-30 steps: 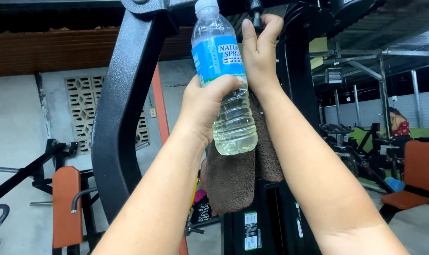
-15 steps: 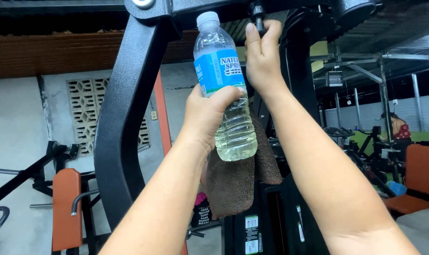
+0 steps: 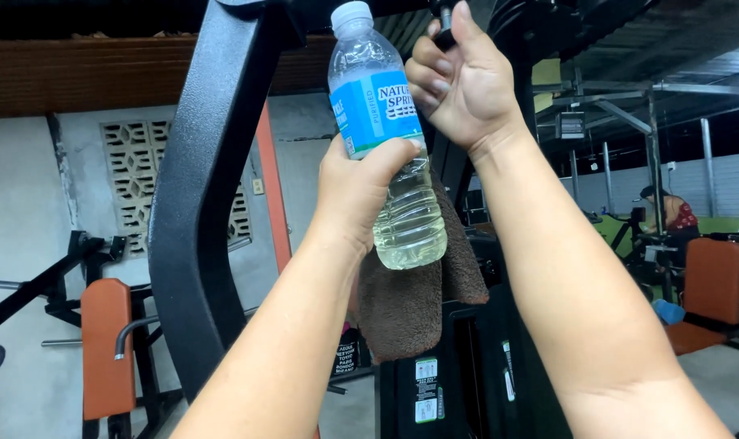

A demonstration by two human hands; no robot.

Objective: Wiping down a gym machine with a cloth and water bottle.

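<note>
The left hand [image 3: 355, 191] is raised at the centre, its fingers wrapped round the middle of a clear water bottle [image 3: 385, 138] with a blue label, held upright with a brown towel [image 3: 402, 309] hanging beneath it. Just to the right and higher, the right hand [image 3: 459, 81] has its fingers curled around a black knob [image 3: 444, 34] on the black machine frame [image 3: 198, 187]. Far right, another person [image 3: 670, 215] sits near orange-padded seats [image 3: 711, 284].

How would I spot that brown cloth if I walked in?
Find the big black steel machine frame in the middle. The left hand holds a clear plastic water bottle before it; the brown terry towel hangs just beneath, the only soft, fuzzy thing among hard metal.
</note>
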